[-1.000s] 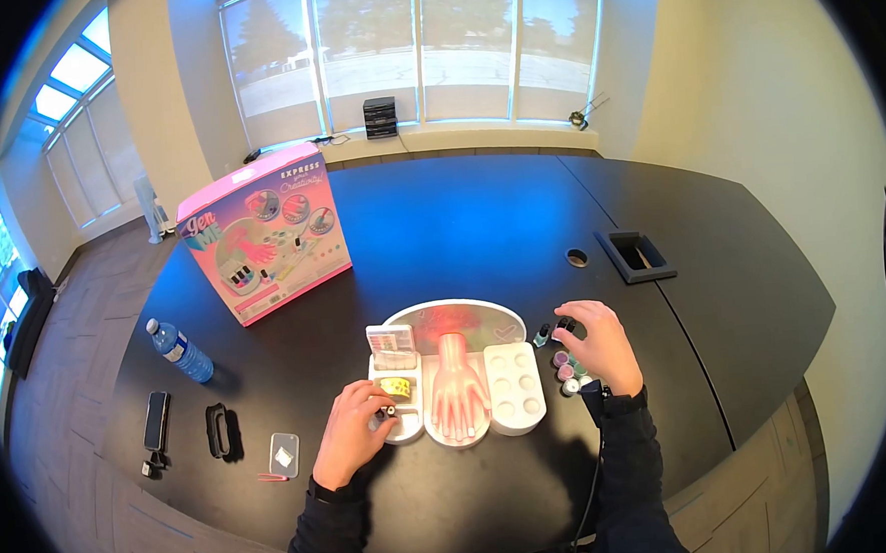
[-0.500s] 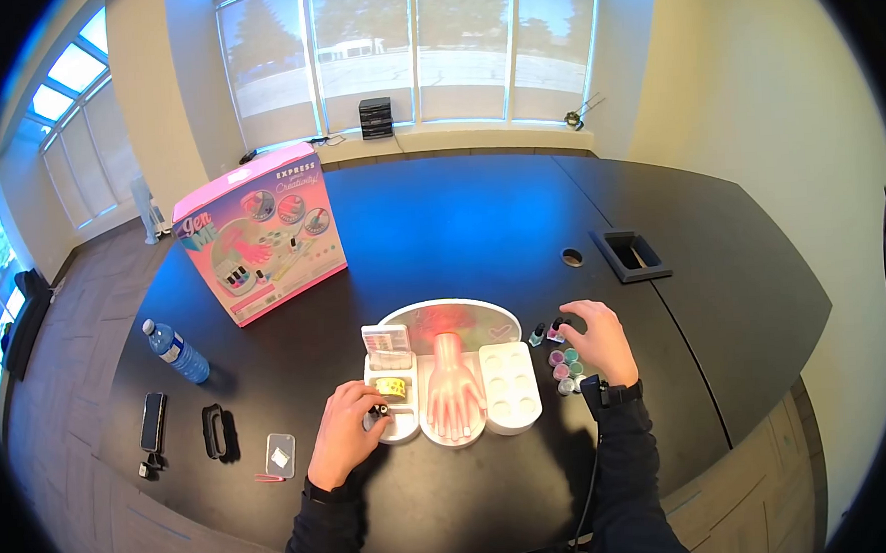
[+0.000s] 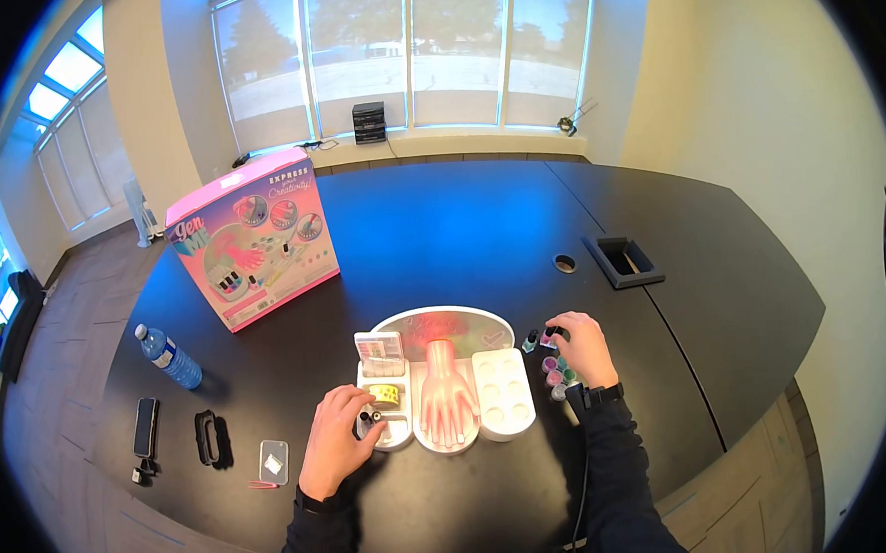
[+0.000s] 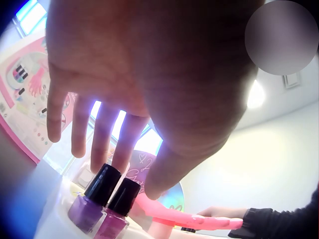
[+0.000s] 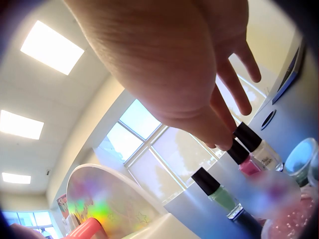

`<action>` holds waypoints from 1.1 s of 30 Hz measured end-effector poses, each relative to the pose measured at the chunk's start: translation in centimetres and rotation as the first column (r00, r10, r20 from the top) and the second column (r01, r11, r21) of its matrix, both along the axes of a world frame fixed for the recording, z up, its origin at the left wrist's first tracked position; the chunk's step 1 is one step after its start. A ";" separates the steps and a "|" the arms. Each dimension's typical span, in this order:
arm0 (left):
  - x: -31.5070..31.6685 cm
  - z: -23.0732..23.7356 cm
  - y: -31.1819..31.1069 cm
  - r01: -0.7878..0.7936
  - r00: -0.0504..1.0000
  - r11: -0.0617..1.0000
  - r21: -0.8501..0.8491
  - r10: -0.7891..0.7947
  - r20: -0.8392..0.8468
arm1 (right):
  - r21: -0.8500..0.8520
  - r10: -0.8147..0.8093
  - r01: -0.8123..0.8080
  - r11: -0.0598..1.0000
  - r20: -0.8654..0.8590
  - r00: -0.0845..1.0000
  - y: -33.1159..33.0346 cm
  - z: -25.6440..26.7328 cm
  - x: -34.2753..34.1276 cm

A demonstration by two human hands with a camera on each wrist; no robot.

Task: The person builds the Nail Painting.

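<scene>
My left hand (image 3: 334, 444) is at the left compartments of the white manicure stand (image 3: 501, 429). Two nail polish bottles stand in a compartment there, one purple (image 4: 85, 214) and one magenta (image 4: 112, 225), both with black caps. Its fingers hang straight behind the caps, the thumb off to one side. Over on the right, my right hand (image 3: 587, 354) pinches the black cap of a pink nail polish bottle (image 5: 250, 166) between thumb and finger. Beside that stand a whitish polish bottle (image 5: 265, 155) and a mint green one (image 5: 223, 197).
A pink model hand (image 3: 446, 396) lies mid-stand, near a yellow patterned roll (image 3: 383, 395). Small glitter pots (image 3: 553, 378) cluster below my right hand. Leftward are a pink box (image 3: 261, 246), water bottle (image 3: 170, 358), phone (image 3: 146, 427) and clear case (image 3: 274, 463).
My left fingers have loosened from the bottles, whose caps now show more plainly in the compartment. My right fingertips have come down onto the pink bottle's cap. The head view has shifted slightly.
</scene>
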State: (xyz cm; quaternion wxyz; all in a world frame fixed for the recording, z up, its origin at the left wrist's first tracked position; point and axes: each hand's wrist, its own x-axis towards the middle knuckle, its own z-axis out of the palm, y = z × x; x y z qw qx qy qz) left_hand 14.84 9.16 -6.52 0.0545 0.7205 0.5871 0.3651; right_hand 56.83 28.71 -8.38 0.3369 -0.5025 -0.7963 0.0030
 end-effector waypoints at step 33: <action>2.2 1.6 -0.4 0.089 0.990 0.964 0.251 -0.113 0.080 | 0.215 0.187 -0.152 0.965 -0.152 0.971 -5.7 9.1 -4.8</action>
